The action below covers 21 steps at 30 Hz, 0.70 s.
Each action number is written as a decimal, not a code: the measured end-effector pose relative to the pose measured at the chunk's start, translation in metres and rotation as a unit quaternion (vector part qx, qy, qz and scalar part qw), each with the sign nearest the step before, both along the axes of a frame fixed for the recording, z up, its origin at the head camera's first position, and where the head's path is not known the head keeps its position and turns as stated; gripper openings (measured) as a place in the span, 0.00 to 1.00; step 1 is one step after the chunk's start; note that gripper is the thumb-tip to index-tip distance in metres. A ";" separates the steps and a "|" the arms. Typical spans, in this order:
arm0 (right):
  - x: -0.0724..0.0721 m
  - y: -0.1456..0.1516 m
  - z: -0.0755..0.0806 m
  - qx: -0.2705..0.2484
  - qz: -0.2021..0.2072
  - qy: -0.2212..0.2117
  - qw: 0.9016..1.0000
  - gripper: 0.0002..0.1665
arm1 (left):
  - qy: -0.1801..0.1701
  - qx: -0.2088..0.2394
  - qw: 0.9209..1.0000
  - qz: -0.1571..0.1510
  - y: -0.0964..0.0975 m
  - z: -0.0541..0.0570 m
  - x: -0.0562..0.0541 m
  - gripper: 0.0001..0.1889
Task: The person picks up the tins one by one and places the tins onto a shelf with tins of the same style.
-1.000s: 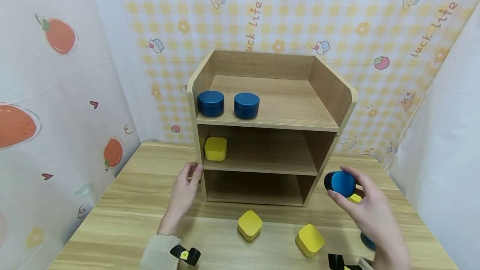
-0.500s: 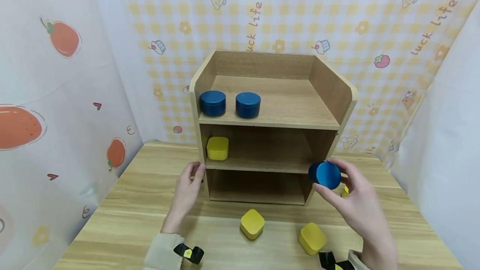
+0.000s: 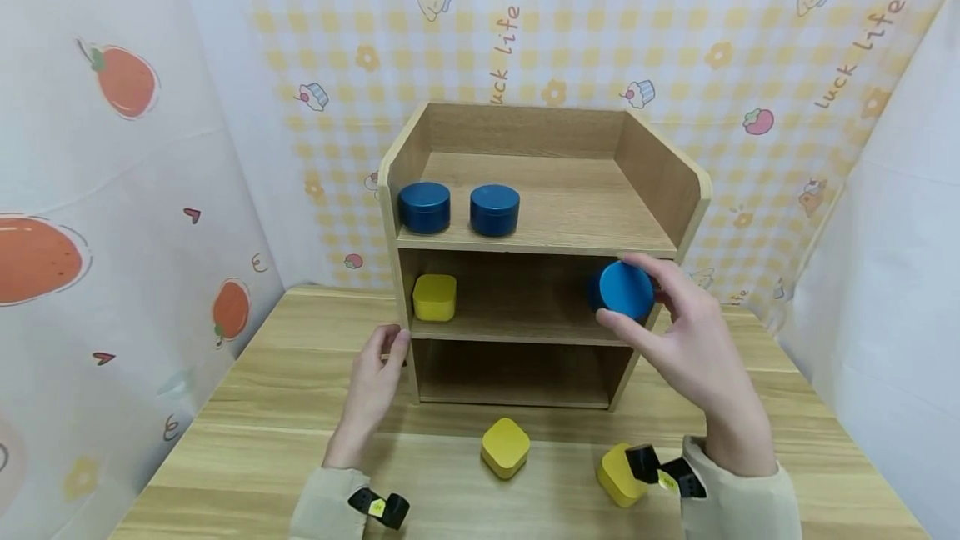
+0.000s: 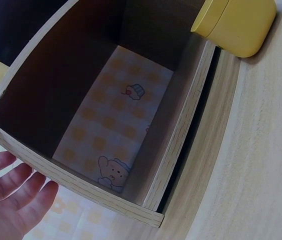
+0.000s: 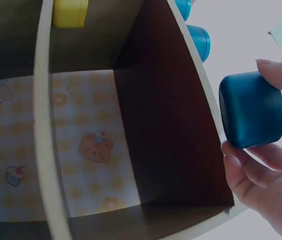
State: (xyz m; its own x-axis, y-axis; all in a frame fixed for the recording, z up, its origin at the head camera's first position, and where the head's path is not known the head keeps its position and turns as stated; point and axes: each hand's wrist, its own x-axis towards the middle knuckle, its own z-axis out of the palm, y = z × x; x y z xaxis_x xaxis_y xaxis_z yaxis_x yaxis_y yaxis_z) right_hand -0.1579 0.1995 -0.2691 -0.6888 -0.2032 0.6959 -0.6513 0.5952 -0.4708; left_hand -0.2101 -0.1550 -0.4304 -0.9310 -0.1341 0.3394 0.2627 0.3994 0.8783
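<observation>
My right hand (image 3: 697, 348) holds a blue round tin (image 3: 628, 290) between thumb and fingers. It overlaps the right end of the middle shelf in the head view, tipped with a flat face toward me. Up close in the right wrist view, the tin (image 5: 253, 110) is beside the front edge of the top board. My left hand (image 3: 372, 373) rests against the left side of the wooden shelf unit (image 3: 525, 340), its fingers (image 4: 23, 190) along the outer face of the panel. Two blue tins, one at the left end (image 3: 424, 208) and another beside it (image 3: 495, 211), stand on the top level.
One yellow square box (image 3: 434, 298) sits at the left of the middle level. On the table (image 3: 262, 440) before the unit lie another yellow box (image 3: 506, 448) and a third (image 3: 619, 473), partly covered by the right wrist's strap. A patterned cloth (image 3: 555, 23) hangs behind.
My right hand has carried the blue tin left and upward, from right of the shelf unit to in front of its middle level. My left hand has stayed at the side panel.
</observation>
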 end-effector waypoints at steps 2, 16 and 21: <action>-0.005 -0.002 0.008 0.003 0.004 0.002 1.000 0.38 | 0.000 0.003 1.000 -0.001 0.001 -0.001 0.000 0.24; -0.034 -0.016 0.057 0.024 0.032 -0.051 0.998 0.31 | 0.003 -0.002 1.000 -0.003 0.000 0.002 0.001 0.23; -0.051 -0.019 0.064 0.047 0.030 -0.083 0.995 0.32 | 0.003 -0.002 1.000 -0.005 0.001 0.001 0.001 0.23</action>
State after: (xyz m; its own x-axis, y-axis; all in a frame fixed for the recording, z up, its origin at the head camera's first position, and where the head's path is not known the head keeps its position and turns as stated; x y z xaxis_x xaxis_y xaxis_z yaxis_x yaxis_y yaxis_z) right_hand -0.2093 0.1803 -0.2051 -0.7768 -0.3062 0.5503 -0.6054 0.6037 -0.5187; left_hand -0.2095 -0.1544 -0.4290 -0.9300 -0.1228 0.3464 0.2729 0.4003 0.8748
